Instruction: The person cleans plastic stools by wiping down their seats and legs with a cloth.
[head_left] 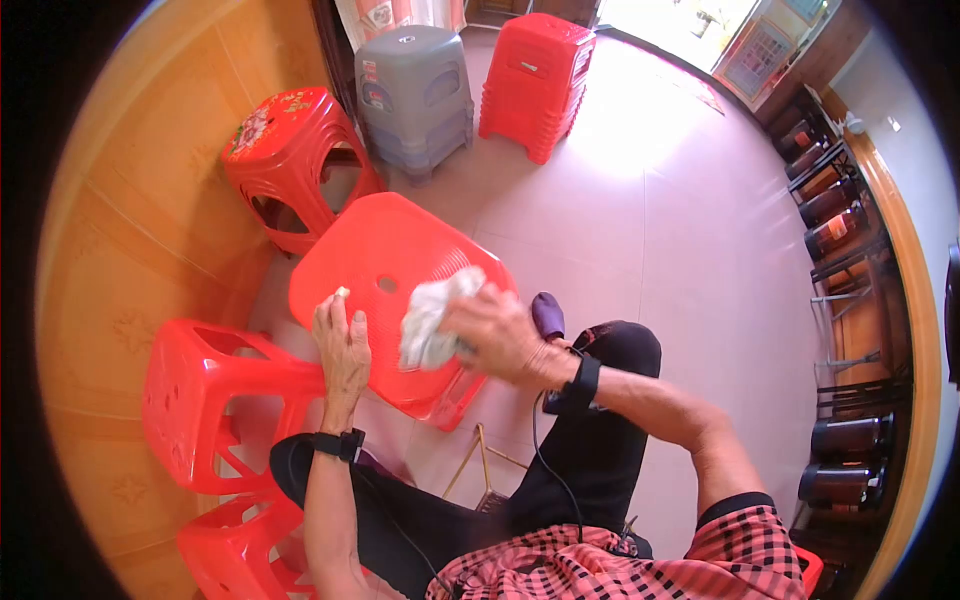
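A red plastic stool point(400, 235) sits in front of me with its seat facing me and a round hole in its middle. My left hand point(342, 350) grips the near-left edge of the seat, fingers bent over it. A small pale spot shows by its fingertips, too small to name. My right hand point(498, 335), slightly blurred, is closed on a crumpled white cloth point(430, 318). The cloth lies against the right part of the seat.
Red stools point(180, 405) lie on their sides at left, beside the orange wooden wall point(110, 270). A flower-printed red stool point(290, 120), stacked grey stools point(415, 80) and stacked red stools point(535, 80) stand behind. Dark brown jars point(845, 480) line the right side.
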